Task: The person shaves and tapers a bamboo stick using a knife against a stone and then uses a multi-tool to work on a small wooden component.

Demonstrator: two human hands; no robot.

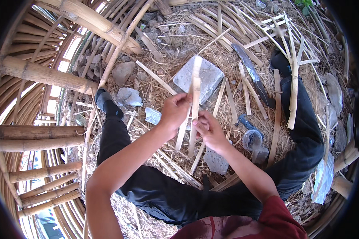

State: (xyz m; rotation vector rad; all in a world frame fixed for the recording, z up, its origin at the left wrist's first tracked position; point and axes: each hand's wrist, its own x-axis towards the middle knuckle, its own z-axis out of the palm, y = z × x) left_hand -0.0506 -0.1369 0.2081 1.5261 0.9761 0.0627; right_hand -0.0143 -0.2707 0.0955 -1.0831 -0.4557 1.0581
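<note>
My left hand pinches a pale split bamboo strip along its left side. Lower down, my right hand grips the same strip between thumb and fingers. The strip stands nearly lengthwise in front of me, its far end blurred over a flat grey stone block. A second, shorter bamboo strip shows under my hands; whether I hold it too cannot be made out. To the right of the block, a long dark-bladed knife lies on the shavings.
My legs stretch out on both sides. A clear plastic cup stands near my right thigh, beside a blue-handled tool. Woven bamboo strips lie across my right shin. Bamboo poles form a frame at left; a pile of strips lies ahead.
</note>
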